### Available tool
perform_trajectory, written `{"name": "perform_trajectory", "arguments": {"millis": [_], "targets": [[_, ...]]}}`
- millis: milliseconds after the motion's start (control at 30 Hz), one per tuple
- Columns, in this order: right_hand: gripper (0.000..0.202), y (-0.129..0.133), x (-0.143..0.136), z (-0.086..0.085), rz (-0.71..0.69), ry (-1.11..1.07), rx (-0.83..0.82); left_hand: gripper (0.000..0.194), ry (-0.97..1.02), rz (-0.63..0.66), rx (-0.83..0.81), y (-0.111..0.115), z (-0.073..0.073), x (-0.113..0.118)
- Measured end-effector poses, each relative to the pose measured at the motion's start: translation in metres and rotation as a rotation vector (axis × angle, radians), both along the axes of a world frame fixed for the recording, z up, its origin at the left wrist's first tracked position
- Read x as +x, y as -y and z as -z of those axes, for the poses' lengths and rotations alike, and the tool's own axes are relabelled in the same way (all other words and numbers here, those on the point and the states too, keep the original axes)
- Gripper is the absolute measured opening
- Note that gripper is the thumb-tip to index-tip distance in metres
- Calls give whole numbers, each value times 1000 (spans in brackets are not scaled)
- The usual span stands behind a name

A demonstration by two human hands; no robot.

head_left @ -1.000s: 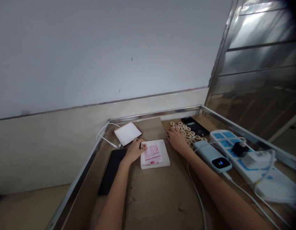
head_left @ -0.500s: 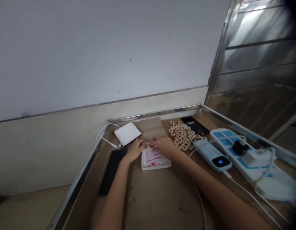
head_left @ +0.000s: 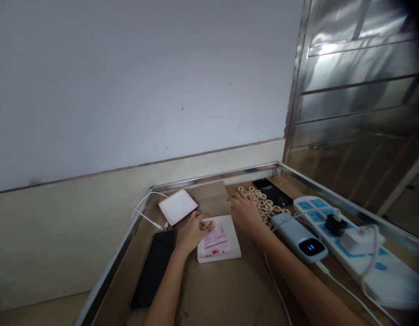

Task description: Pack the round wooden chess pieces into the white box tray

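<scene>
A shallow white box [head_left: 226,251] with pink and red drawn marks lies in front of me. Two round Chinese chess pieces [head_left: 206,224] with red characters sit side by side in its far left corner. My left hand [head_left: 192,233] grips the box at that corner, its thumb beside the pieces. My right hand [head_left: 246,212] is off the box, to its right, with fingers stretched out at the near-left side of a cluster of loose chess pieces [head_left: 263,203]. It partly covers some of them, and no piece shows in its fingers.
A white-topped box lid [head_left: 178,206] and a black phone [head_left: 154,267] lie on the left. On the right are a dark phone [head_left: 273,192], a light blue power bank [head_left: 294,235] and a white power strip [head_left: 372,276] with cables. A metal rim [head_left: 216,174] borders the cardboard-covered table.
My right hand has left the white box and moved right to the loose chess pieces, uncovering two pieces in the box. My left hand stays at the box. The view has tilted up slightly.
</scene>
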State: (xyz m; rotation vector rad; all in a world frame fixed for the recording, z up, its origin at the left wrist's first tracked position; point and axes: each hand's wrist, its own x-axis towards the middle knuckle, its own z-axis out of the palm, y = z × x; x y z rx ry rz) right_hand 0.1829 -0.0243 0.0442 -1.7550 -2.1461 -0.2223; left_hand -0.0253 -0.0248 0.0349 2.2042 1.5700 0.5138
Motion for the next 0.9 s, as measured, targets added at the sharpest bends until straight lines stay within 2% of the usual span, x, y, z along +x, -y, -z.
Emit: {"name": "perform_trajectory", "arguments": {"millis": [67,133,267,400,467,567,633,767,900], "targets": [[28,-3,9,6,141,74,-32,32,3,8,4,-1,1,-1],[31,-4,14,11,202,117,-71,33,9,15,1,-2,3,-2],[32,-3,14,13,199,120,-86,35,18,29,3,-4,7,-4],[25,-4,15,3,181,9,-109,35,25,34,6,-3,6,-3],[25,-5,15,-2,106,-119,-104,34,22,28,-6,-2,3,-1],[29,-4,8,-6,-222,-263,-166,34,6,27,-25,0,0,1],[26,-2,-1,-3,-403,-239,-207,33,5,42,-13,0,1,1],[26,1,-15,10,-475,-114,-167,34,10,55,18,-3,6,-1],[24,-1,-15,16,-478,-117,-141,35,7,89,33,-5,10,-2]]}}
